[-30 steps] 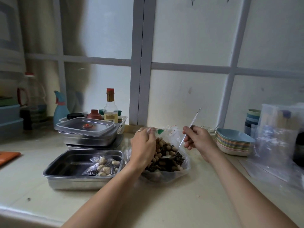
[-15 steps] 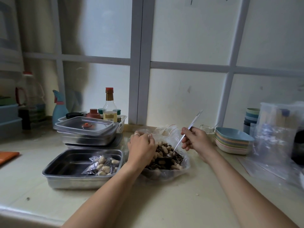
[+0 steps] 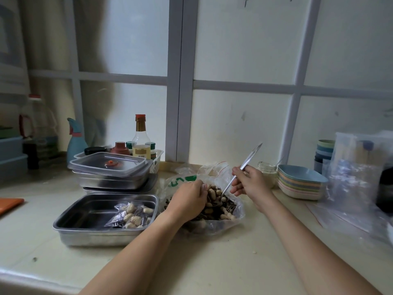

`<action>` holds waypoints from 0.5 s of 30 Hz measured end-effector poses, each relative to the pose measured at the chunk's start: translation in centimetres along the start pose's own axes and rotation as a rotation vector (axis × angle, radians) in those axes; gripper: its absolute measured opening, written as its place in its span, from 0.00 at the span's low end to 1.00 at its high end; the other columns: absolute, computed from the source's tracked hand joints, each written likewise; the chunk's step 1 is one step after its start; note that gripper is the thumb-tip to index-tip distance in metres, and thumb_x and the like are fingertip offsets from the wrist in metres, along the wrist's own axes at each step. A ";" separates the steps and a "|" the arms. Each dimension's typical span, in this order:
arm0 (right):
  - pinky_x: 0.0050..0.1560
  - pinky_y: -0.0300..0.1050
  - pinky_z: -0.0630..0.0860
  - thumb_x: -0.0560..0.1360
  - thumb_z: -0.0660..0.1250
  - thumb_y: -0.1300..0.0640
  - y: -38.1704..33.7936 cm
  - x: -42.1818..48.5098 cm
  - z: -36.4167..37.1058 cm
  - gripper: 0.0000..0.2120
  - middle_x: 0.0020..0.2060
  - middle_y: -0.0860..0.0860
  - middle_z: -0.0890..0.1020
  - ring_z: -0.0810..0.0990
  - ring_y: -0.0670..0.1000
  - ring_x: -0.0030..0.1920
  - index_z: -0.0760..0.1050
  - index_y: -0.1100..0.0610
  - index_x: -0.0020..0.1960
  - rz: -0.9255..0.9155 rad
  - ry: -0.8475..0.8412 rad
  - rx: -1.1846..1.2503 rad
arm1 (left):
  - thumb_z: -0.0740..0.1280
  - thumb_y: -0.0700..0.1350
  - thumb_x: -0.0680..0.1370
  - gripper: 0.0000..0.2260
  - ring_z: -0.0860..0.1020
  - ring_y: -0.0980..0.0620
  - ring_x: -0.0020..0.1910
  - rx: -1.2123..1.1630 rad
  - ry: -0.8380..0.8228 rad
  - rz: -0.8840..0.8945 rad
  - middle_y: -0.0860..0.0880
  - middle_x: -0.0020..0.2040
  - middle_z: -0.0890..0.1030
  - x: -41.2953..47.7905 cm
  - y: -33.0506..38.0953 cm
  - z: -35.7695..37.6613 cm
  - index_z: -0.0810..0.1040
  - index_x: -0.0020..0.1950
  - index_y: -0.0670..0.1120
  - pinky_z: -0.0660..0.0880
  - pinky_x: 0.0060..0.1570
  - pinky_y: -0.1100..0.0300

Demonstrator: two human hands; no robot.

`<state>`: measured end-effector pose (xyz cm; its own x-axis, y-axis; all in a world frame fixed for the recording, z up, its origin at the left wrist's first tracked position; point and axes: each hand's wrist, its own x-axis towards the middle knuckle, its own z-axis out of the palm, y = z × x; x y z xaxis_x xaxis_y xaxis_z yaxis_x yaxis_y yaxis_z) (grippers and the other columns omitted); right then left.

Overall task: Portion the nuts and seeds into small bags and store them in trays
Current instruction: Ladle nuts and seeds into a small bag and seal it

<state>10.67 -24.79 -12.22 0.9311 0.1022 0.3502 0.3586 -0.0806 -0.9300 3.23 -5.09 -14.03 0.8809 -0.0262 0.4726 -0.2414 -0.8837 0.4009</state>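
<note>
Reaching forward from the near edge of the pale counter [image 3: 212,262], our two bare forearms meet at an open clear bag [image 3: 231,211] lying in the middle. It holds peanuts [image 3: 212,193] in their shells mixed with dark seeds.

Our left hand [image 3: 188,198] rests at the bag's mouth, back upward, fingers curled down over the nuts. We cannot tell whether they pinch the plastic or hold anything.

Our right hand [image 3: 249,182] grips a long metal spoon [image 3: 251,156] by the middle of its handle. The handle slants up to the right and the bowl end dips among the nuts.

Just left of the bag sits a steel tray [image 3: 70,216]. One small filled packet [image 3: 130,216] of nuts and seeds lies in its right half.

Behind that tray stands a stack of more trays [image 3: 110,179] topped with a clear lid [image 3: 106,165]. Behind the stack, a white basket holds a tall bottle [image 3: 140,137] with a red cap and several small jars. A blue spray bottle [image 3: 74,141] stands further left.

To the right, past our right hand, are a glass jar [image 3: 266,169], a pile of pastel bowls [image 3: 299,186], stacked cups [image 3: 324,150] and loose clear plastic bags [image 3: 353,188].

A frosted window [image 3: 178,81] with grey bars fills the background.
</note>
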 end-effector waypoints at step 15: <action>0.27 0.43 0.71 0.85 0.60 0.54 0.0 0.7 -0.8 0.13 0.32 0.54 0.78 0.77 0.51 0.26 0.77 0.59 0.47 0.088 0.109 -0.057 | 0.62 0.64 0.78 0.30 0.65 0.43 0.72 0.113 -0.073 -0.123 0.44 0.71 0.69 -0.5 0.3 -0.3 0.66 0.72 0.46 0.59 0.70 0.43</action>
<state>11.36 -25.49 -11.91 0.9596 -0.0159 0.2808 0.2759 -0.1406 -0.9508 2.59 -5.21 -13.91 0.9292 0.0549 0.3654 -0.0866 -0.9290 0.3597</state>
